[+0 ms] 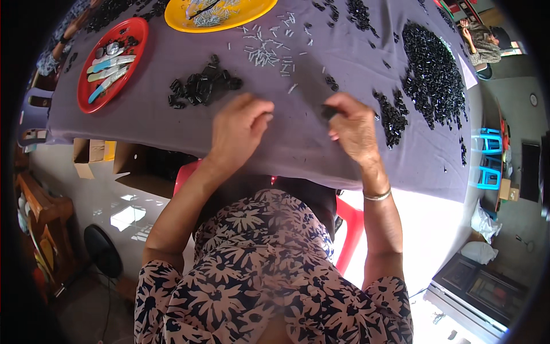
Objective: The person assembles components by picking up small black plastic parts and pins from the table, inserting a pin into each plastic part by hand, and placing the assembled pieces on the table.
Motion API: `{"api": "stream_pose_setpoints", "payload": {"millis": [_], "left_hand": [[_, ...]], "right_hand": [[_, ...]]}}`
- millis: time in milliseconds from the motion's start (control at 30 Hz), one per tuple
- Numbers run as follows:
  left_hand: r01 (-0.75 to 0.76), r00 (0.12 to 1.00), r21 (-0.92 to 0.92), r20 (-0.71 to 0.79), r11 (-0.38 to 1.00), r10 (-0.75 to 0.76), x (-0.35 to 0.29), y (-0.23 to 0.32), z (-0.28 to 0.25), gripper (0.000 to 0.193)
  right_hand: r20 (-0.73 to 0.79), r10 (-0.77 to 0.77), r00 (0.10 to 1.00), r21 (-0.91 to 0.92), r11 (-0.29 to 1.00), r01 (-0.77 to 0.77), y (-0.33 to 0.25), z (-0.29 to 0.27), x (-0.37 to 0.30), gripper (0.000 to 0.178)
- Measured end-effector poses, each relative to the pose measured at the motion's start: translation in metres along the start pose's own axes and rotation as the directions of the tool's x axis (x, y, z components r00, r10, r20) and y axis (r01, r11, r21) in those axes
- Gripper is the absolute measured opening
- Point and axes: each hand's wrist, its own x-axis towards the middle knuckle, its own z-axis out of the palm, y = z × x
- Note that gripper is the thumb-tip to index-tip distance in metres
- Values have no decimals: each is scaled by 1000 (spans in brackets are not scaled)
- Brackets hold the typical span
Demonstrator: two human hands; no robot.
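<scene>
My left hand [236, 131] hovers over the near part of the purple cloth, thumb and fingers pinched together. A tiny greyish bit shows at its fingertips, too blurred to name. To the right, my right hand [355, 127] grips a small black plastic piece [329, 112] between thumb and fingers. Beyond my left hand lies a heap of black plastic pieces [201, 86]. Farther off, between the hands, thin silvery pins [263, 55] are scattered. A smaller cluster of black pieces [393, 120] lies just right of my right hand.
A red tray [141, 51] at left holds knife-like tools with blue and pale handles. At the far edge stands a yellow tray [235, 23] with more pins. A large black heap [432, 74] covers the right side. Other people sit at the far left and far right.
</scene>
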Motion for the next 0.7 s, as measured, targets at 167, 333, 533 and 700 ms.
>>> {"api": "stream_pose_setpoints", "payload": {"millis": [167, 333, 533, 700], "left_hand": [[32, 986, 265, -166, 964, 13, 8, -14, -19, 18], [64, 955, 226, -296, 972, 6, 11, -18, -18, 25], [-23, 957, 230, -275, 973, 88, 8, -17, -17, 27], [-33, 962, 212, -259, 977, 89, 12, -17, -17, 28]], "right_hand": [[-259, -422, 869, -549, 805, 227, 17, -28, 22, 21], [-126, -569, 813, -682, 645, 345, 25, -12, 52, 29], [-199, -472, 859, -602, 750, 273, 35, -16, 44, 32], [-120, -506, 854, -731, 627, 269, 33, -46, 28, 35]]}}
